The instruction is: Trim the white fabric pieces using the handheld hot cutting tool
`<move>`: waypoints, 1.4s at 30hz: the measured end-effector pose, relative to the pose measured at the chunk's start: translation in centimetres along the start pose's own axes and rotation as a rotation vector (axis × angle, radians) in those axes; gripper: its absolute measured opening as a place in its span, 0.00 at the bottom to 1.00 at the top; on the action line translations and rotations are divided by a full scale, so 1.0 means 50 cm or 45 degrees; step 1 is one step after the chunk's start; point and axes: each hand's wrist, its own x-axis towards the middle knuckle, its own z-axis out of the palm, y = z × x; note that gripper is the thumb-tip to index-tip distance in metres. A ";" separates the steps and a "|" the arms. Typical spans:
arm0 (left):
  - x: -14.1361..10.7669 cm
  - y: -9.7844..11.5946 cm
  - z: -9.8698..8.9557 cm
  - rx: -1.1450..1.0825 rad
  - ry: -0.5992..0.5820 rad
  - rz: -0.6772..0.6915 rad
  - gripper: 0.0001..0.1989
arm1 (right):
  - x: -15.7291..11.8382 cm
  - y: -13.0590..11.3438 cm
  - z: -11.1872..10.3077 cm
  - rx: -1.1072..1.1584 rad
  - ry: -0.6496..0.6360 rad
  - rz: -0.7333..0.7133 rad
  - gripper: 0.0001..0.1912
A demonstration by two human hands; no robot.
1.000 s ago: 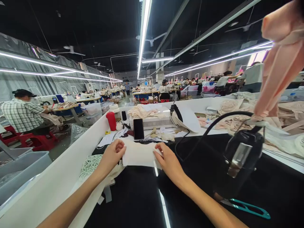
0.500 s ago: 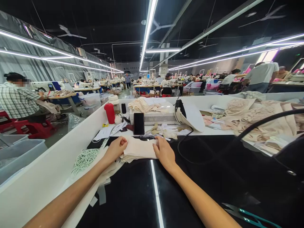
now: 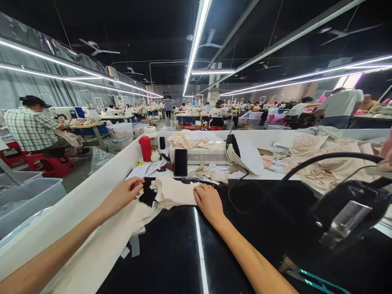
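two bare hands are over the black table (image 3: pixel 171 253). the right hand (image 3: pixel 210 202) lies palm down on the right end of a small pile of cream cloth (image 3: pixel 174 191). its fingers are bent, and i cannot tell if they pinch the cloth or just press on it. the pile lies flat close to the table's far edge, near the far left corner. the left hand (image 3: pixel 125 194) is apart from the pile, over the table's left edge. its fingers are half curled with the thumb near them, and i cannot tell if it has hold of anything. a long cream cloth (image 3: pixel 107 232) runs along that left edge, under the left arm.

just past the far edge, a black phone (image 3: pixel 180 162) stands up in front of a white box (image 3: pixel 202 156) with slots. a red cup (image 3: pixel 145 148) is beyond the far left corner. blue-green scissors (image 3: pixel 318 281) lie toward the near right corner. more cream cloth (image 3: pixel 324 159) is heaped past the far right corner.
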 end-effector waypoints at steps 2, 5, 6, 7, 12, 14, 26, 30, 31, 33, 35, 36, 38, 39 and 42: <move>-0.026 -0.013 -0.038 0.159 0.022 -0.016 0.15 | -0.001 0.001 0.004 -0.022 -0.009 -0.009 0.10; -0.066 -0.029 -0.067 0.384 0.010 -0.091 0.14 | -0.002 0.006 0.006 -0.027 -0.007 -0.025 0.10; -0.078 -0.033 -0.068 0.441 -0.011 -0.125 0.14 | -0.003 0.008 0.006 -0.018 -0.005 -0.036 0.10; -0.090 -0.036 -0.065 0.487 -0.039 -0.159 0.13 | -0.004 0.010 0.006 -0.005 -0.002 -0.047 0.10; -0.129 -0.046 -0.025 0.570 -0.182 -0.278 0.16 | -0.007 0.019 0.008 0.111 0.040 -0.101 0.12; -0.137 -0.048 -0.011 0.563 -0.190 -0.284 0.17 | -0.008 0.019 0.010 0.156 0.048 -0.126 0.12; -0.162 -0.020 -0.022 0.287 0.058 -0.092 0.13 | -0.005 0.010 -0.007 0.604 -0.003 -0.176 0.13; -0.173 0.032 -0.032 -0.028 0.050 -0.011 0.17 | -0.015 -0.041 -0.023 0.925 -0.110 -0.143 0.13; -0.179 0.049 -0.032 -0.107 0.034 -0.001 0.18 | -0.019 -0.060 -0.027 1.008 -0.162 -0.126 0.14; -0.192 0.081 -0.031 -0.250 -0.018 0.013 0.19 | -0.027 -0.101 -0.037 1.176 -0.294 -0.082 0.17; -0.205 0.107 -0.026 -0.369 -0.086 0.022 0.19 | -0.037 -0.140 -0.047 1.346 -0.434 -0.049 0.23; -0.211 0.116 -0.023 -0.419 -0.119 0.025 0.19 | -0.042 -0.157 -0.052 1.425 -0.507 -0.042 0.26; -0.217 0.130 -0.017 -0.501 -0.171 0.024 0.20 | -0.053 -0.182 -0.063 1.558 -0.666 -0.027 0.30; -0.219 0.133 -0.015 -0.535 -0.190 0.019 0.20 | -0.058 -0.190 -0.068 1.611 -0.750 -0.013 0.33; -0.219 0.134 -0.010 -0.620 -0.222 -0.015 0.20 | -0.069 -0.206 -0.081 1.733 -0.969 0.058 0.35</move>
